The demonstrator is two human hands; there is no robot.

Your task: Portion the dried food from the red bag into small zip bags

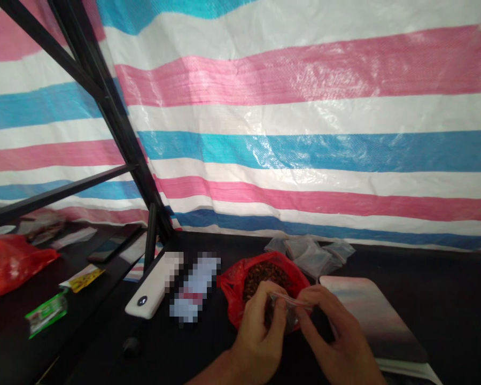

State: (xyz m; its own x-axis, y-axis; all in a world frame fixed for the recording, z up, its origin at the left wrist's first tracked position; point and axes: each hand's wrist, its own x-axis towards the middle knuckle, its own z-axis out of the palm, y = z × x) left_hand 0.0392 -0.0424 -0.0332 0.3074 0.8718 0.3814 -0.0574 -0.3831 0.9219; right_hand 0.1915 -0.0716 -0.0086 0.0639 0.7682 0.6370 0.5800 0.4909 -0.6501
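Both of my hands pinch a small clear plastic bag [291, 309] by its top edge, low in the middle of the view. My left hand [260, 334] grips the bag's left side, my right hand [339, 337] its right side. Dark brown bits show inside the little bag. Right behind it sits an open red plastic bag [232, 283] full of the same small brown pieces [264, 274]. A heap of empty clear bags [310, 251] lies farther back on the black table.
A shiny flat plate [377, 315] lies right of my hands. A white power bank [150, 294] and a blurred white object [194, 289] lie to the left. Black frame bars [116, 117], a red bag [12, 262] and packets [46, 313] fill the left. A striped tarp [304, 133] hangs behind.
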